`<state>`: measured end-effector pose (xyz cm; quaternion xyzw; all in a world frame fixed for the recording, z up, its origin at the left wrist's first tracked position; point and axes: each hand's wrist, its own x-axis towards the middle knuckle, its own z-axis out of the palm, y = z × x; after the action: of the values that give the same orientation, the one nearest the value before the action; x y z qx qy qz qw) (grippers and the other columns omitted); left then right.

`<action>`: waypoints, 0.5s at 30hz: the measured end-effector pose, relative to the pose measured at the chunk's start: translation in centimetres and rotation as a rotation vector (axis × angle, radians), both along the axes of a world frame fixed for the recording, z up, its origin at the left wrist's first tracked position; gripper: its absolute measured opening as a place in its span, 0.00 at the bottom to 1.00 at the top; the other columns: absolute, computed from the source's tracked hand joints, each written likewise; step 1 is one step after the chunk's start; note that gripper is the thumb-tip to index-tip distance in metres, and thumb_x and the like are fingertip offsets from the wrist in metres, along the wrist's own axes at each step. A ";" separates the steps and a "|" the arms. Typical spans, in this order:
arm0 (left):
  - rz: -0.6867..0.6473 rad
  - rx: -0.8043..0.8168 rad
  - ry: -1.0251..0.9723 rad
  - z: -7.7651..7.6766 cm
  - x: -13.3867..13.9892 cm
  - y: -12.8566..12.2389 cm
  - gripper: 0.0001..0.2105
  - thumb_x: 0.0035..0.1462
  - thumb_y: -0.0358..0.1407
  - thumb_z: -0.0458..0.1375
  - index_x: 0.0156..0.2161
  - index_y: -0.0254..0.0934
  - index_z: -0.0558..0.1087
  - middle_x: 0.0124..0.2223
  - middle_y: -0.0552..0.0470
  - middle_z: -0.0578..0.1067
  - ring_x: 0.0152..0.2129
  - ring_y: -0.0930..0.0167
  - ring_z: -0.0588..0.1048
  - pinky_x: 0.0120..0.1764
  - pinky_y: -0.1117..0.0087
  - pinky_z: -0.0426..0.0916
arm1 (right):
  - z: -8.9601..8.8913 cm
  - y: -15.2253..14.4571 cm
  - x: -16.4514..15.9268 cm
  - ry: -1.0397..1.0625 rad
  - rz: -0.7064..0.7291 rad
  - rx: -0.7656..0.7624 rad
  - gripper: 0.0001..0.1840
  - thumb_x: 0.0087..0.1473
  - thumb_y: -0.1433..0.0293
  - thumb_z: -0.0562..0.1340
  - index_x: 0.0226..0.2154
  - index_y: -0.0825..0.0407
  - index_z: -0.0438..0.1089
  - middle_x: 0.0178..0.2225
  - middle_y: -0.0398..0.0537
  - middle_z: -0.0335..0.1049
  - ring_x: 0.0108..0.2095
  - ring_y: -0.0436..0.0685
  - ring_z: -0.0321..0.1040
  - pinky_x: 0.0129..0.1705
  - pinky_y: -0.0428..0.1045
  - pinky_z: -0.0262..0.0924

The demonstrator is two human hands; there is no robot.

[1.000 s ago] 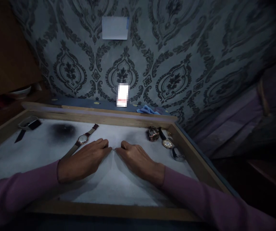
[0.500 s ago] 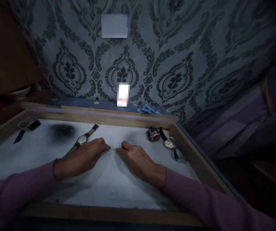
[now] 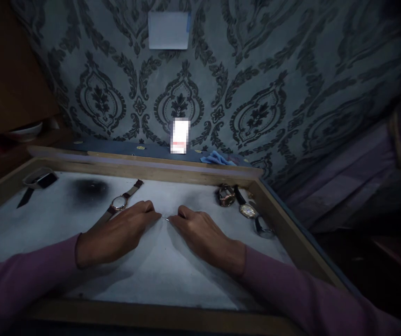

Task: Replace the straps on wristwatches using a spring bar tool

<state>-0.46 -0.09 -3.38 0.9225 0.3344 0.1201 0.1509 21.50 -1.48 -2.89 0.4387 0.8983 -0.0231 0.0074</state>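
Note:
Over the white floor of a wooden-framed tray (image 3: 172, 169), my left hand (image 3: 119, 235) and my right hand (image 3: 209, 238) are closed in pinches facing each other. A thin, silvery, pin-like piece (image 3: 165, 218) shows in the small gap between them. It runs into my right fingertips and seems to reach my left ones too; its exact kind is too small to tell. Just behind my left hand lies a wristwatch (image 3: 119, 202) with a brown strap, its lower strap partly hidden by that hand.
At the tray's right side lie a dark rose-gold watch (image 3: 226, 196), a gold-faced watch (image 3: 247, 210) and a dark-strapped watch (image 3: 263, 227). A black-screened watch (image 3: 47, 180) sits far left. Behind the rim are a lit phone-like screen (image 3: 180, 136) and a blue cloth (image 3: 218, 158).
The view has shifted slightly. Both hands keep nearly the same pose, still pinching around the thin silvery piece; the watches have not visibly moved.

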 end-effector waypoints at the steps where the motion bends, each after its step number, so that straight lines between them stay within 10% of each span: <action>1: -0.005 -0.006 0.015 0.0 0.0 -0.1 0.16 0.59 0.22 0.44 0.44 0.38 0.70 0.38 0.51 0.69 0.33 0.70 0.67 0.33 0.71 0.62 | 0.0 0.0 0.0 0.001 -0.001 -0.007 0.12 0.59 0.81 0.54 0.39 0.55 0.70 0.33 0.49 0.66 0.25 0.49 0.60 0.25 0.47 0.45; 15: 0.028 -0.114 -0.040 0.9 0.3 -0.3 0.13 0.64 0.26 0.43 0.44 0.38 0.69 0.40 0.51 0.68 0.37 0.70 0.68 0.38 0.69 0.64 | -0.5 0.2 0.2 0.008 0.021 0.037 0.13 0.58 0.81 0.53 0.38 0.55 0.71 0.34 0.49 0.67 0.23 0.48 0.54 0.25 0.49 0.39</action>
<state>-0.13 -0.43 -2.53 0.9050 0.3505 0.1214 0.2083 21.69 -1.26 -3.44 0.4293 0.9031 -0.0082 -0.0039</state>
